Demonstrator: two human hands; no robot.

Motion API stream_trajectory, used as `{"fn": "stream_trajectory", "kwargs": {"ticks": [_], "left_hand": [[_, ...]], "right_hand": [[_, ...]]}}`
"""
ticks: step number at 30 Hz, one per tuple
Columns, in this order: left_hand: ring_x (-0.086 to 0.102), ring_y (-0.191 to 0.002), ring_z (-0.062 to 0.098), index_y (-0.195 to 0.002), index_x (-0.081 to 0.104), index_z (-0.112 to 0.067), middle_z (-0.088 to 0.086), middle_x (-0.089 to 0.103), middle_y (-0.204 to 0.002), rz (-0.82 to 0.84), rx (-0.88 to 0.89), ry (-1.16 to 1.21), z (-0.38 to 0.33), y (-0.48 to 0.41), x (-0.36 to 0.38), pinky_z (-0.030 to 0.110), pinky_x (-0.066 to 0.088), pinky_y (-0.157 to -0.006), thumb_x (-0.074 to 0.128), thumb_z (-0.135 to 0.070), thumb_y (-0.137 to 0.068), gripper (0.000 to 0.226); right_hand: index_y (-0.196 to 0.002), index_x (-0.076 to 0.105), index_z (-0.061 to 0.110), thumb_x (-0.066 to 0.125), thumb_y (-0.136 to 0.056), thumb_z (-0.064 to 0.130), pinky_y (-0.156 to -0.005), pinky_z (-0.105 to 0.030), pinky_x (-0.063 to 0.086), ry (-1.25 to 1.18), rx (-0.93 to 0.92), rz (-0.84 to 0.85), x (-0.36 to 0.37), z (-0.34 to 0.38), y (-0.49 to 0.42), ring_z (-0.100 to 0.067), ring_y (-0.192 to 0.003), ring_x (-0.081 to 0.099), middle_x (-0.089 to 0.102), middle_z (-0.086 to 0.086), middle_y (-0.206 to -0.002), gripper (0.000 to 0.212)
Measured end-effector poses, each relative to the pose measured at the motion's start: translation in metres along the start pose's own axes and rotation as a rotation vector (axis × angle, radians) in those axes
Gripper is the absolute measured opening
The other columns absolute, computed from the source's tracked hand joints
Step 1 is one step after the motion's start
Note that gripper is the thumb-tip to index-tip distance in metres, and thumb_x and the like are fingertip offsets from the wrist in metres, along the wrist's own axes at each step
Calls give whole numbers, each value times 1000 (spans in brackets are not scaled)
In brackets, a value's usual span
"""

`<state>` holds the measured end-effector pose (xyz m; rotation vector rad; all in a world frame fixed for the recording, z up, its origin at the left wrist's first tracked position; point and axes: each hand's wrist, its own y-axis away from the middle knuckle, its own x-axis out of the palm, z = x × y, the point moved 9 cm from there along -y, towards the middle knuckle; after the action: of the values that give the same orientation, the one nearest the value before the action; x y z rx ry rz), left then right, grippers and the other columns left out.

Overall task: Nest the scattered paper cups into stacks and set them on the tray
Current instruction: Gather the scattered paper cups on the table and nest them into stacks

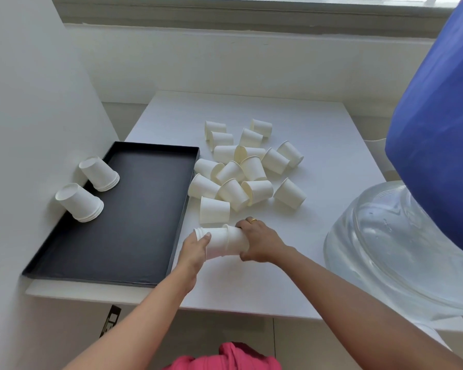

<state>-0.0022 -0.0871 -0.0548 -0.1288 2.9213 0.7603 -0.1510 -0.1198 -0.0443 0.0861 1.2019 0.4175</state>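
Note:
Several white paper cups (247, 166) lie scattered on their sides in a pile on the white table (318, 161), right of a black tray (134, 209). Two upside-down nested stacks stand on the tray's left side, one at the back (100, 173) and one nearer (79, 202). Just right of the tray's near corner, both hands hold a sideways stack of nested cups (219, 243). My left hand (194, 249) grips its left end. My right hand (259, 241), wearing a ring, grips the cup at its right end, whose rim overlaps the others.
A large clear water bottle (393, 244) with a blue top (439, 124) stands at the table's right edge. A white wall panel (30, 129) rises directly left of the tray. The table's near edge runs just below the tray.

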Motion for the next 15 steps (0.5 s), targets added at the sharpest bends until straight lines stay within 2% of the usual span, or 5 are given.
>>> {"fn": "stream_trajectory", "kwargs": {"ticks": [5,8,15], "left_hand": [[53,-105,28,-124,51,-16,11,57,-119,36,15,-37,-1,1,7,32,39,-82,37,-29,-99,32],[54,-104,28,-123,51,-16,11,58,-117,51,15,-34,-1,2,8,30,41,-76,37,-32,-98,32],[56,-92,21,-116,54,-15,8,61,-108,81,50,2,-7,4,2,27,45,-69,55,-26,-91,26]], "right_hand": [[-129,43,20,71,-71,23,-83,-34,44,8,-49,3,-4,17,5,-23,-113,48,44,-2,-125,65],[-130,43,20,72,-71,24,-83,-35,45,7,-89,-5,-4,31,7,-22,-116,45,44,-2,-126,66],[-129,43,21,73,-71,30,-85,-34,44,-40,-120,-24,-1,41,6,-21,-118,44,44,0,-126,66]]}}
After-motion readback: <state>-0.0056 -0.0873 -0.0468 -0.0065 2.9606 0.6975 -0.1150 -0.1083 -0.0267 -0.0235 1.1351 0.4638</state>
